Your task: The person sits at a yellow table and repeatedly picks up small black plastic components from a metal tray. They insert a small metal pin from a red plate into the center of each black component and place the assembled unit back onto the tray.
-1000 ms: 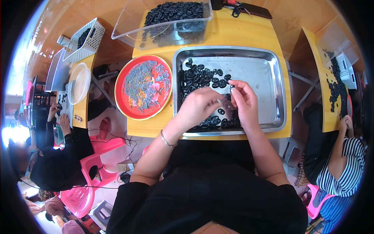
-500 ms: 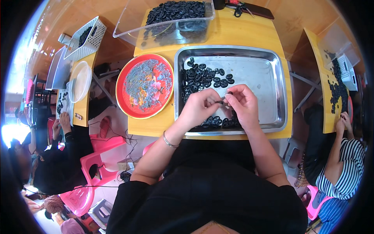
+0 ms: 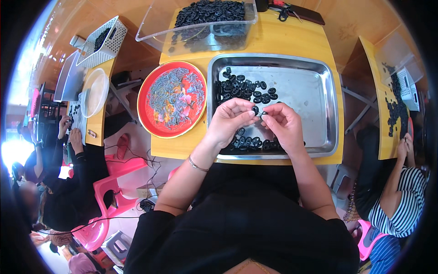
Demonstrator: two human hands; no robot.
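Over the metal tray, my left hand pinches a small black two-holed oval piece between thumb and forefinger. My right hand is closed close beside it, thumb against forefinger, with a tiny dark thing at the fingertips too small to name. The fingertips of both hands nearly meet. Black oval pieces lie heaped in the tray's left part, and more lie under my hands, partly hidden by them. Left of the tray, a red plate with a floral pattern holds many small grey screw-like pins.
A clear plastic bin full of black pieces stands at the table's back, scissors to its right. Other people work at tables on both sides. Pink plastic chairs and loose cables are on the left floor.
The black oval piece has come up into plain sight at my left fingertips. Both hands have shifted slightly, their fingertips still close together. The whole view has moved a little.
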